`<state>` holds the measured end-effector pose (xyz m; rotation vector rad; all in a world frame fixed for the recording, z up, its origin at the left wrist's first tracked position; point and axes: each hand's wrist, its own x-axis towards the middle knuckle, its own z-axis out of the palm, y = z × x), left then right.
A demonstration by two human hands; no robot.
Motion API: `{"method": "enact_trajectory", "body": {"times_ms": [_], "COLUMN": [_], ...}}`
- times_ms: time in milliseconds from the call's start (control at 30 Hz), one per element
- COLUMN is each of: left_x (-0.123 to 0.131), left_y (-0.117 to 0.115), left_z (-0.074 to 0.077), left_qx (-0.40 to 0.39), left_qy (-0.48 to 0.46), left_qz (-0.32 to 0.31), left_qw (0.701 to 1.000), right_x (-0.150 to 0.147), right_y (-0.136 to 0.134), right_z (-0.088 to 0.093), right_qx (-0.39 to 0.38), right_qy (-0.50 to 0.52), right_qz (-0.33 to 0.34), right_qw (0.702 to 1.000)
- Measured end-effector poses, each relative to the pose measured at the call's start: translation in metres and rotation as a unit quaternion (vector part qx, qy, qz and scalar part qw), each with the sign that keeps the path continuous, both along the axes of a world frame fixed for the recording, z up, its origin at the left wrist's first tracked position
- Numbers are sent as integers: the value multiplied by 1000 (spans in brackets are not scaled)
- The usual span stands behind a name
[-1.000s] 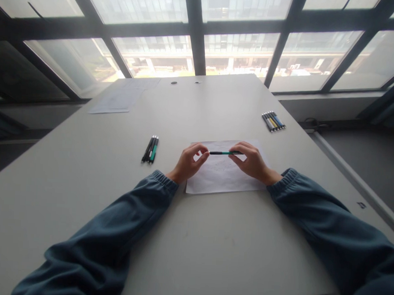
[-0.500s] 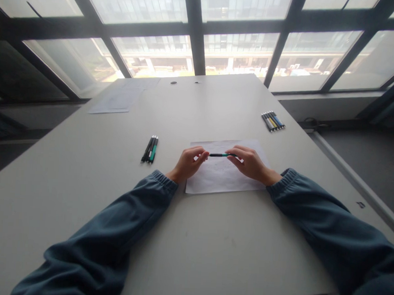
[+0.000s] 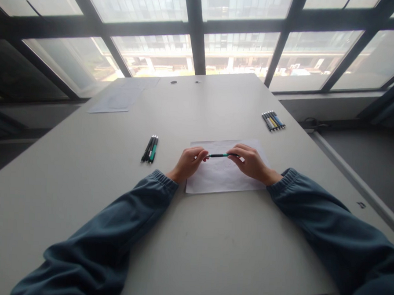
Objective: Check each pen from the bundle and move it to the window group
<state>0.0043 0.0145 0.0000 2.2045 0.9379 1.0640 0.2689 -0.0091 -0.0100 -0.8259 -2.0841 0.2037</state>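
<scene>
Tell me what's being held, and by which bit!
A black and green pen: the left grip pinches its silvery end, and the right grip holds its green part toward the opposite, dark end.

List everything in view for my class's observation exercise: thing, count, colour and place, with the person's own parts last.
Table: one, white, centre
Sheet: at least one, white, on the table
Held pen: one, black and green, over the sheet
Left pens: several, black and green, left of the sheet
Right pens: about six, black, grey, yellow, blue, near the table's right edge
Papers: several, pale, table's far left
Window panes: many, pale, dark-framed, beyond the table
Floor: one, grey, right
Sleeves: two, blue, foreground
Left grip: one, bare, pen's left end
Right grip: one, bare, pen's right end
</scene>
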Motion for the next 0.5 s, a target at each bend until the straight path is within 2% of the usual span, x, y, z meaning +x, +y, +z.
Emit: {"method": "enact_trajectory", "body": {"times_ms": [133, 333, 500], "left_x": [1, 2, 3], "left_y": [0, 3, 4], "left_z": [-2, -6, -6], "left_qx": [-1, 76, 82], "left_qy": [-24, -28, -29], "left_qz": [19, 12, 7], "left_qw": [1000, 997, 996], "right_x": [0, 0, 1], "right_y": [1, 2, 4], "right_z": [-1, -2, -2], "right_qx": [-2, -6, 2], "right_qy": [-7, -30, -43], "right_qz": [-13, -55, -82], "right_qw": [1000, 998, 996]}}
